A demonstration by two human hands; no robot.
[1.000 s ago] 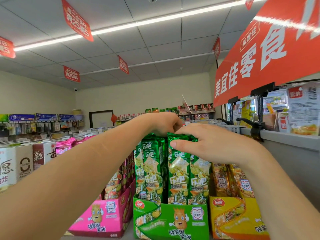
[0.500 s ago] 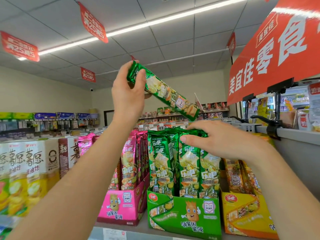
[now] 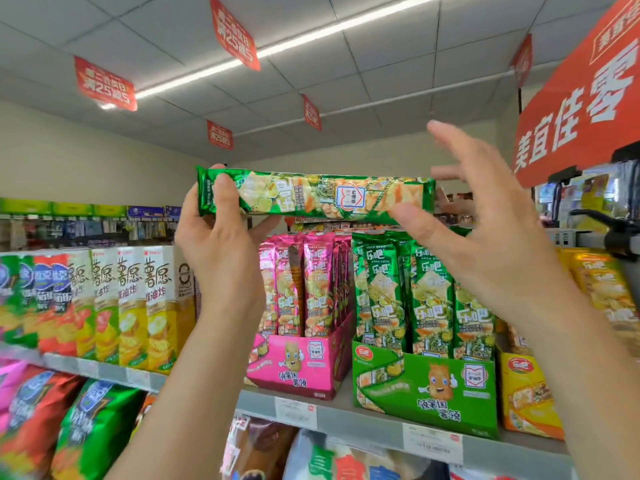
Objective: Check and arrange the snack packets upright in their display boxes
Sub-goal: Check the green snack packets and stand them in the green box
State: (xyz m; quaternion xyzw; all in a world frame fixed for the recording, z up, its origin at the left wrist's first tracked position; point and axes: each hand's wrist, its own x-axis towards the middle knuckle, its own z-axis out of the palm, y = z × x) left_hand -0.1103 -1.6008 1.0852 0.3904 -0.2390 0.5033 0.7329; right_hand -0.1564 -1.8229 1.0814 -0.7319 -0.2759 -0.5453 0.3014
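Observation:
My left hand [image 3: 221,251] grips the left end of a long green snack packet [image 3: 311,199] and holds it level above the shelf, thumb across its front. The fingers of my right hand [image 3: 485,244] are spread at the packet's right end, and the thumb meets its lower edge. Below stands the green display box [image 3: 426,386] with several green packets [image 3: 429,299] upright in it.
A pink display box [image 3: 298,365] of upright pink packets stands left of the green box, a yellow box [image 3: 526,393] right of it. Tall chip cartons [image 3: 131,306] fill the shelf's left. A red sign [image 3: 581,109] and black clamp [image 3: 616,233] project at right.
My left hand pulled one green packet out of the box, raised it and turned it level. My right hand left the packets in the box and rose to the packet's right end.

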